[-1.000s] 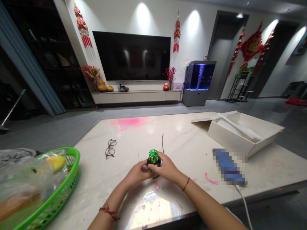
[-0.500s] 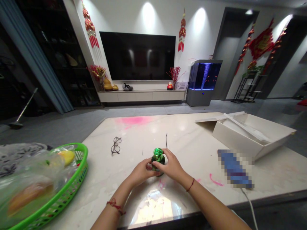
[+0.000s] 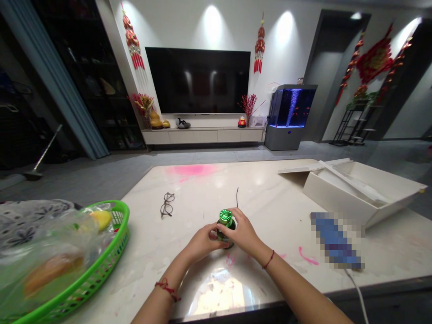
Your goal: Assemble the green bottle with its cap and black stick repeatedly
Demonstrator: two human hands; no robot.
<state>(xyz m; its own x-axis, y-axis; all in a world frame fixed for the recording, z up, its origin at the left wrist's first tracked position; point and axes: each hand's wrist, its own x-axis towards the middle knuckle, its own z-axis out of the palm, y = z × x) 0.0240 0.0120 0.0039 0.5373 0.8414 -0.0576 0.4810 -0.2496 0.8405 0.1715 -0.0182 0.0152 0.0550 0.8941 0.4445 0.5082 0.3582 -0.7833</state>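
Only the head view swings slightly left; the left hand and right hand stay wrapped around the green-capped bottle, upright at the surface's near side. Even, gentle pressure from both should keep it steady.

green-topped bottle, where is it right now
In the head view, the green-topped bottle is below and just right of centre, held between the left hand and the right hand, to the right of the eyeglasses.
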